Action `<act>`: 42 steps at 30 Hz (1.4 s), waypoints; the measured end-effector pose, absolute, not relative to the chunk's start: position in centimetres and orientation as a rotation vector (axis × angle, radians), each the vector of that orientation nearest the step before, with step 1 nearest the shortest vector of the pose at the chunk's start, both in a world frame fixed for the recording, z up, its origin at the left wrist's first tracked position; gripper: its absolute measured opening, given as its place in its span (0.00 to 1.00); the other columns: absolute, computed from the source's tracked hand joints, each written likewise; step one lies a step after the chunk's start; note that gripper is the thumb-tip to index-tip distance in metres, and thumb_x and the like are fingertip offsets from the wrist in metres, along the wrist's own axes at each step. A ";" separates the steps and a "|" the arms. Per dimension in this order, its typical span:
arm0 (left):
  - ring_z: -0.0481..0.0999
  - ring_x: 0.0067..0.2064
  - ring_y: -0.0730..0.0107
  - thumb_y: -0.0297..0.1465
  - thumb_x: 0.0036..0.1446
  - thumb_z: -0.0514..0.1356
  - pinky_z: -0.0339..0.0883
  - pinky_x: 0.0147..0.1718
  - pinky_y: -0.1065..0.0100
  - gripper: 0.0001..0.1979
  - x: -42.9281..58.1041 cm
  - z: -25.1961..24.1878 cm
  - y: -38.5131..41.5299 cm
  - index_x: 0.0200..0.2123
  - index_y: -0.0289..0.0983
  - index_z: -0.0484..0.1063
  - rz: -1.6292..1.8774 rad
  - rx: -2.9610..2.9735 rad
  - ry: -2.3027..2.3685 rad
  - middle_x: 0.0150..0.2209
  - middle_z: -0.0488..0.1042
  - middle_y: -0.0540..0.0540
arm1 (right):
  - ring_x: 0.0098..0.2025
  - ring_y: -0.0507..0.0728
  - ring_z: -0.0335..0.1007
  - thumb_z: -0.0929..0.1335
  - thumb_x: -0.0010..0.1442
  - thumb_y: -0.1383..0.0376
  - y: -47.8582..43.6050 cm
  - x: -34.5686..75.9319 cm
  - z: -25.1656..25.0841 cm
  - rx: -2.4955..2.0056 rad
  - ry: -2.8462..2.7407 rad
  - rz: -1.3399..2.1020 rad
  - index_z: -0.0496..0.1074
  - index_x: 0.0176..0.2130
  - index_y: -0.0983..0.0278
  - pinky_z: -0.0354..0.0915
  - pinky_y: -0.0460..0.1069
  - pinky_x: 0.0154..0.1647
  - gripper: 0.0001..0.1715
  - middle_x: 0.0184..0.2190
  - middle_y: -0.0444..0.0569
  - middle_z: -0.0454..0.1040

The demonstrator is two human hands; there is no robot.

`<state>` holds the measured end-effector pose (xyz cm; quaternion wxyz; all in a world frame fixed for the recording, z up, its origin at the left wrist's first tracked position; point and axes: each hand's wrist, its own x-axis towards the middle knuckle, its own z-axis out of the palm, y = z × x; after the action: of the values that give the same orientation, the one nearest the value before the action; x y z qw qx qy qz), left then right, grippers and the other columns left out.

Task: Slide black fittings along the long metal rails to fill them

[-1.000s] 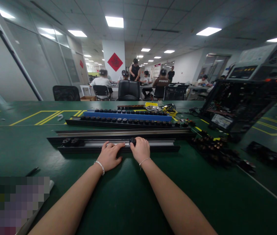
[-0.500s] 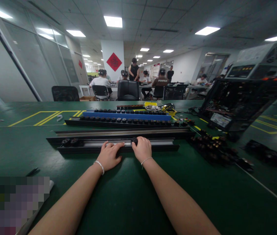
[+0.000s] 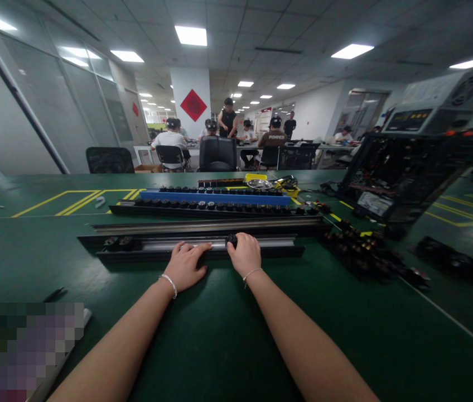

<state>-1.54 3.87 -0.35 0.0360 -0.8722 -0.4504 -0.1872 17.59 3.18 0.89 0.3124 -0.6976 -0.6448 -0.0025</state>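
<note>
A long black rail with a silver channel lies across the green table in front of me. My left hand lies on its front edge with fingers stretched flat, holding nothing. My right hand is closed around a small black round part that sits in the channel. Two more black parts sit at the rail's left end.
Behind it lie another black rail, a rail filled with black parts and a blue one. Loose black parts are heaped at right, by an open machine frame. People sit at tables far behind.
The view has drifted slightly; my right hand and the black part have edged a little right along the rail. My left hand stays put.
</note>
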 end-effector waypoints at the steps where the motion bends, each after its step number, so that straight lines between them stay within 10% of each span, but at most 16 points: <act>1: 0.67 0.48 0.59 0.34 0.49 0.56 0.44 0.56 0.50 0.27 -1.5 -0.3 3.9 0.55 0.45 0.59 -0.574 -2.677 -1.387 0.47 0.74 0.49 | 0.47 0.58 0.63 0.62 0.57 0.61 3.2 17.6 0.9 -1.845 -1.700 -0.005 0.70 0.39 0.65 0.52 0.52 0.51 0.14 0.42 0.53 0.72; 42: 0.67 0.48 0.60 0.34 0.50 0.57 0.45 0.57 0.51 0.26 -1.6 -0.3 3.9 0.55 0.46 0.60 -0.593 -2.702 -1.402 0.49 0.73 0.50 | 0.49 0.59 0.62 0.62 0.57 0.60 3.1 19.2 -0.4 -1.814 -1.631 -0.113 0.70 0.42 0.67 0.46 0.55 0.57 0.16 0.45 0.54 0.71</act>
<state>-1.63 3.94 -0.27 0.0204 -0.8711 -0.4519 -0.1913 19.21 3.06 -0.45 0.3427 -0.6979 -0.6274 -0.0434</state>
